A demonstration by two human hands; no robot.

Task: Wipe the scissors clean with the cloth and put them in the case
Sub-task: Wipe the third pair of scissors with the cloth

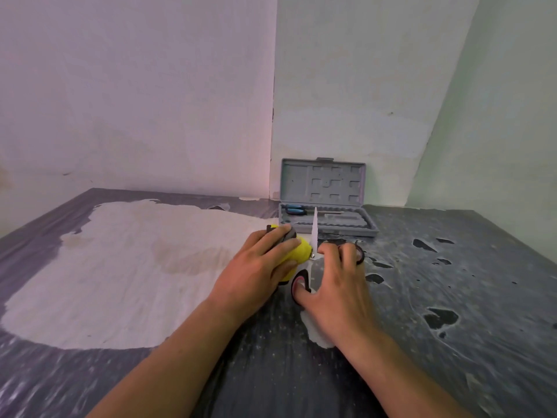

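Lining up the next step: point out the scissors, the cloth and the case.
scissors [314,233]: head view, on the upright white blade.
cloth [297,253]: head view, on the yellow part under the left hand's fingers.
case [322,179]: head view, on the open lid's inner face.

Centre frame, the left hand sits on the cloth, the right hand just right of it on the scissors. Behind them stands the case, lid up, against the wall on the table.
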